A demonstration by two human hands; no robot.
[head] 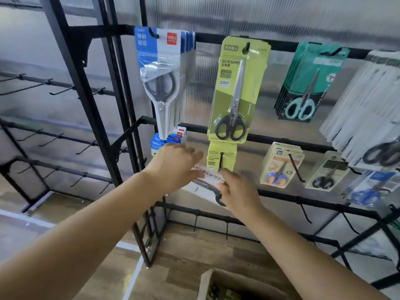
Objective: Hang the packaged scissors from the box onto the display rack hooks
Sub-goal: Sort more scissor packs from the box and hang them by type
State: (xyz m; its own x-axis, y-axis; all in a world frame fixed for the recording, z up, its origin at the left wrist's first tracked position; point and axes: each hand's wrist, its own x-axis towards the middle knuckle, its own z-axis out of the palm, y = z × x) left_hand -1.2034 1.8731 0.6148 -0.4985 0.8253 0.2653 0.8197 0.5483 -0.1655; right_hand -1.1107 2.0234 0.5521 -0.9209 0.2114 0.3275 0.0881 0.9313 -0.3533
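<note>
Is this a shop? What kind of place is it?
Probably a shop, or its stockroom. Black display rack hooks carry rows of packaged scissors: blue packs, green packs, teal packs. A cardboard box of stock sits on the floor below.

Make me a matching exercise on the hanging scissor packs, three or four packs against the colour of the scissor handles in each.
Column one:
1. blue and white pack
2. lime green pack
3. dark teal pack
4. cream pack

Column two:
A. mint handles
B. blue handles
C. grey and black handles, pointing up
D. black handles, pointing down

Pairs: 1-C, 2-D, 3-A, 4-B
</note>
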